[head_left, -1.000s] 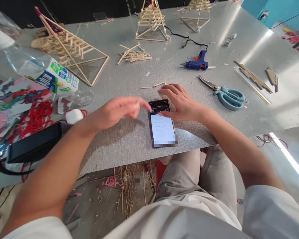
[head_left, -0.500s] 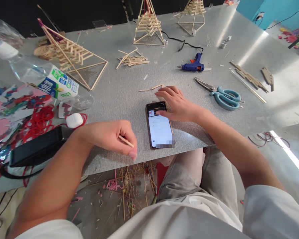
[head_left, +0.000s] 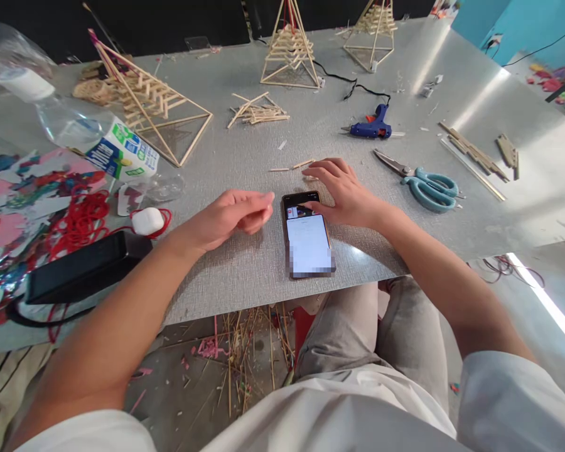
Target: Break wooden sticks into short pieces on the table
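"Was the screen of that rectangular, glass-fronted phone (head_left: 309, 238) all white?"
"Only below; its top band was mostly black, against a grey, finely textured tabletop (head_left: 235, 276)"
"And the blue, pistol-shaped plastic glue gun (head_left: 368, 130)?"
"Its trigger (head_left: 371, 118) looked orange-red; the metal-bladed scissors (head_left: 417, 179) were teal-handled"

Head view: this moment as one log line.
left hand: curled, left of phone | right hand: spread, partly over phone | scissors: right

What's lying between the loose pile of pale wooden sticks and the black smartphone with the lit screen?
In the head view, a small white scrap, then short pale stick pieces near the right hand, before the phone.
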### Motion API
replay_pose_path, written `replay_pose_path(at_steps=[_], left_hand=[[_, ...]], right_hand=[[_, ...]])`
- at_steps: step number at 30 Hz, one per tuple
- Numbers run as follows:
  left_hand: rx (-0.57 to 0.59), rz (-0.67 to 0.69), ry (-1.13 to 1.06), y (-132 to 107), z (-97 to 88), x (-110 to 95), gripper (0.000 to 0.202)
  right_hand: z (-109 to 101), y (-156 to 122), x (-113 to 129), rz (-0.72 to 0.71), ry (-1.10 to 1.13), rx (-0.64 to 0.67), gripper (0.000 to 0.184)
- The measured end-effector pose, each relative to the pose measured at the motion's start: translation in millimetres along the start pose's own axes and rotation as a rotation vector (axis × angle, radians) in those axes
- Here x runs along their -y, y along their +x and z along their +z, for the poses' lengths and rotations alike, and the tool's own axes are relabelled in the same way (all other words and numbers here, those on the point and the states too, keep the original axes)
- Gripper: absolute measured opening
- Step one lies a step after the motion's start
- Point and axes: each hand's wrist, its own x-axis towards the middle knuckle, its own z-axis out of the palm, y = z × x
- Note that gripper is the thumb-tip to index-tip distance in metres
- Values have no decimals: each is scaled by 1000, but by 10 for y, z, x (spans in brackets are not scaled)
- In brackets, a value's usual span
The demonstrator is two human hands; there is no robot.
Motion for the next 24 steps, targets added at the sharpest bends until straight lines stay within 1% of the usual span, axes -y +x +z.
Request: replay_pose_path(at_steps=[2, 4, 8, 10, 14, 16, 18, 21, 24], left_hand=[[-108, -14, -83, 90, 36, 66, 46], [-188, -19, -144, 162, 56, 129, 37], [-302, 28, -186, 228, 56, 222, 32], [-325, 57, -189, 239, 47, 244, 32], [-273, 76, -196, 257, 41, 263, 30], [-273, 94, -181, 263, 61, 275, 29], [-320, 142, -143, 263, 100, 293, 30], [-420, 218, -68, 257, 166, 322, 35], [-497, 231, -10, 263, 201, 338, 36]], right_hand=[[4, 4, -21, 13, -20, -13, 55], [2, 1, -24, 23, -35, -10, 55], [-17, -8, 5, 31, -49, -9, 56], [-29, -6, 28, 29, -36, -14, 55], [-46, 1, 90, -8, 27, -16, 55], [-55, 1, 123, -27, 62, -6, 59], [-67, -3, 150, -49, 91, 13, 64], [-82, -16, 174, -89, 112, 58, 75], [-81, -35, 184, -98, 103, 105, 88]])
